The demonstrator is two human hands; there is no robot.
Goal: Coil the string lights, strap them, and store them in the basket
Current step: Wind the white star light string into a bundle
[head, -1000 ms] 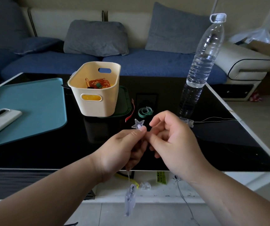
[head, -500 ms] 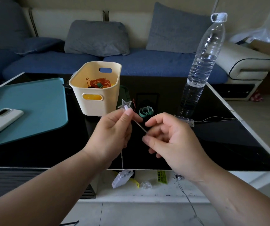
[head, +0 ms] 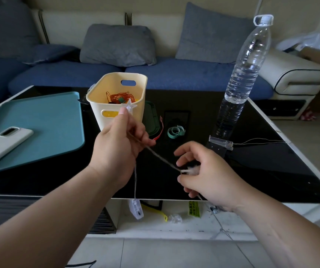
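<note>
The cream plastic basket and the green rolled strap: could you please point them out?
Cream plastic basket [head: 105,107], head view, front wall below the rim.
Green rolled strap [head: 175,131], head view, the rolled band.

A home living room: blue sofa [head: 174,74] with cushions [head: 116,45] behind a coffee table [head: 261,171].

We see dim, soft daylight from the far right, beyond the right hand [head: 209,171]. The glossy table [head: 261,171] past both hands mirrors the bottle [head: 250,60]. The string lights [head: 161,157] between left hand [head: 116,149] and right hand blur; frame edges bow.
</note>
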